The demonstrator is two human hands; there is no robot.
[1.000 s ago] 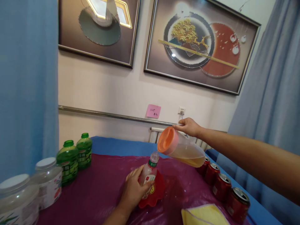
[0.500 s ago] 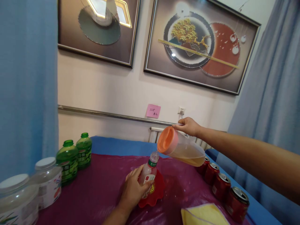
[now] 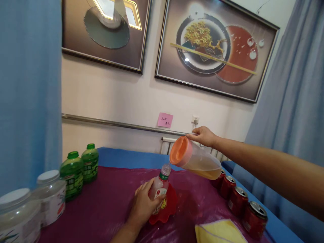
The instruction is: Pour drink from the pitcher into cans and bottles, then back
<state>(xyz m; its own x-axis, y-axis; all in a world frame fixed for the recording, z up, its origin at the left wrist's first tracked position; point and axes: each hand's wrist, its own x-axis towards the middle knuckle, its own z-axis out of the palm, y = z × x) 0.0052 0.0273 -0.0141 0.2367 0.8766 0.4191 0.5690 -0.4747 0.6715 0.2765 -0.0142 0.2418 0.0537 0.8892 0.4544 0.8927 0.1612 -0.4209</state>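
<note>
The left hand wraps closed around the bottle, bracing it on the red dish beneath, while the right hand, clenched on the jug below it, tips it so the spout sits just above the bottle's mouth.

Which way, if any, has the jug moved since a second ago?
No. The jug in the right hand keeps its offset from the pink note; only the camera shifted.

Clear pitcher with salmon-orange lid, amber liquid inside; pale small bottle banded green, labelled red and white. Red dish, red cans, green bottles and yellow cloth against a magenta sheet edged by blue table cover.
</note>
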